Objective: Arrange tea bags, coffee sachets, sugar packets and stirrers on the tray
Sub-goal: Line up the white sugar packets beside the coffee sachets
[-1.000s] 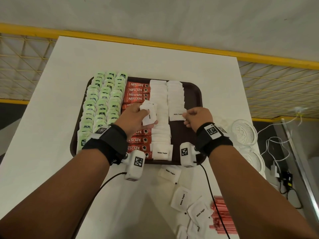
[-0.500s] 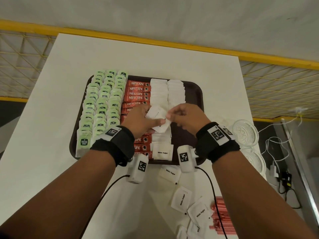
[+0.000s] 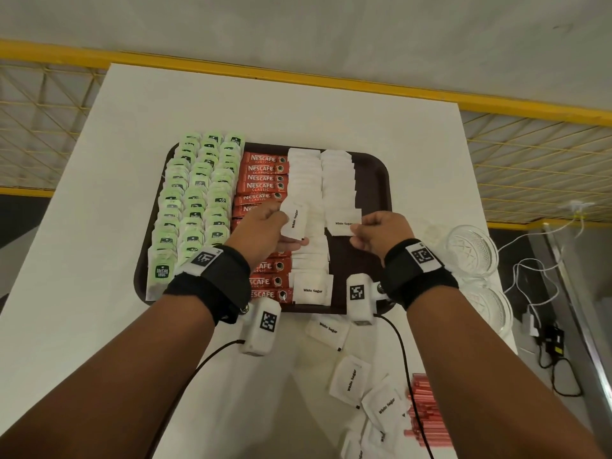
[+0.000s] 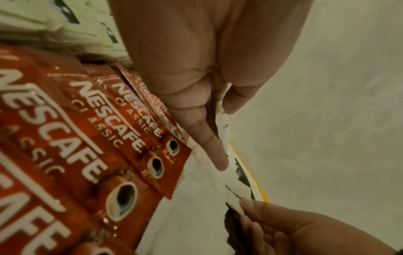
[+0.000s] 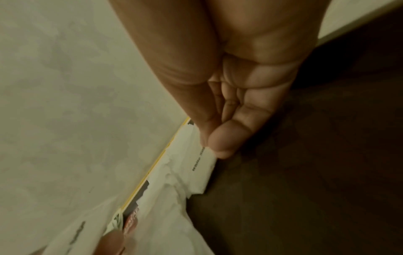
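A dark brown tray (image 3: 377, 180) holds rows of green tea bags (image 3: 195, 200), red Nescafe sachets (image 3: 263, 177) and two columns of white sugar packets (image 3: 304, 173). My left hand (image 3: 261, 230) holds a small stack of white sugar packets (image 3: 294, 220) above the tray's middle. My right hand (image 3: 374, 231) pinches one sugar packet (image 3: 342, 221) by its right edge at the near end of the right column. The right wrist view shows thumb and forefinger (image 5: 220, 143) pressed on that packet (image 5: 196, 170). Red stirrers (image 3: 427, 415) lie on the table at the lower right.
Several loose sugar packets (image 3: 351, 380) lie on the white table (image 3: 99, 260) in front of the tray. Two glass bowls (image 3: 470, 250) stand to the right of the tray. White cables (image 3: 536, 260) and a charger hang beyond the table's right edge.
Half a second ago both hands met over the tray's middle at the left hand's stack. The right hand has since moved right with one packet to the right column.
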Available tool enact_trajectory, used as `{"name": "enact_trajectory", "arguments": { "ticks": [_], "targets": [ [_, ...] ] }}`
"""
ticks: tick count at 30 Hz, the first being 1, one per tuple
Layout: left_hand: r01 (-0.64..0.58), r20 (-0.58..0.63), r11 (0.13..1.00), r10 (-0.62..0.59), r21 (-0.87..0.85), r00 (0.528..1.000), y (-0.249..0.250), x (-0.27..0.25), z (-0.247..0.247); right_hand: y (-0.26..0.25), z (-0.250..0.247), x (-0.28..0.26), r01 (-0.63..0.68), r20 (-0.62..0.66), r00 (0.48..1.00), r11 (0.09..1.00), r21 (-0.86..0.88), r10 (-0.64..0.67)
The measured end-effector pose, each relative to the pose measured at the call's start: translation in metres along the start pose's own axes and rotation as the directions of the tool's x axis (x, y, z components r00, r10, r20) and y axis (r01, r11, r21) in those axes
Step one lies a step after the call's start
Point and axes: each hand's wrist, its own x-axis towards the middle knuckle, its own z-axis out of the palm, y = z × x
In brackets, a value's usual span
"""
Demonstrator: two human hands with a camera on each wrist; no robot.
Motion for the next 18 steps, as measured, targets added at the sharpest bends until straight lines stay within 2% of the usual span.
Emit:
{"name": "enact_trajectory", "arguments": {
  "ticks": [3,6,9,10,12,15,16,18],
  "targets": [
    [-0.009,-0.014,1.0,0.01,0.015,1.0,-0.003,0.0,-0.003,-0.005,0.007,0.001,0.042,-0.055,0.997,0.977,-0.209,-0.054],
    [-0.057,-0.008,0.99,0.059,0.126,0.998,-0.004,-0.001,-0.006,-0.006,0.011,0.002,0.065,-0.097,0.988,0.903,-0.426,-0.117],
    [-0.11,-0.03,0.951,0.124,0.29,0.992,-0.003,-0.002,-0.007,-0.009,0.009,-0.001,0.121,-0.15,0.964,0.863,-0.491,-0.221],
    [-0.118,-0.034,0.939,0.136,0.321,0.99,-0.002,-0.002,-0.007,-0.013,0.008,-0.007,0.174,-0.127,0.955,0.856,-0.487,-0.266],
    [-0.131,-0.026,0.919,0.151,0.373,0.988,0.0,-0.003,-0.004,-0.024,0.009,-0.021,0.294,0.031,0.95,0.851,-0.435,-0.312],
    [-0.169,0.029,0.883,0.174,0.437,0.984,0.002,-0.003,0.004,-0.035,0.012,-0.038,0.347,0.289,0.922,0.883,-0.315,-0.259],
    [-0.178,0.042,0.88,0.178,0.44,0.983,0.003,-0.004,0.007,-0.034,0.011,-0.038,0.353,0.315,0.914,0.885,-0.304,-0.256],
    [-0.194,0.056,0.879,0.188,0.437,0.981,0.004,-0.004,0.01,-0.029,0.008,-0.035,0.339,0.274,0.923,0.908,-0.246,-0.27]
  ]
}}
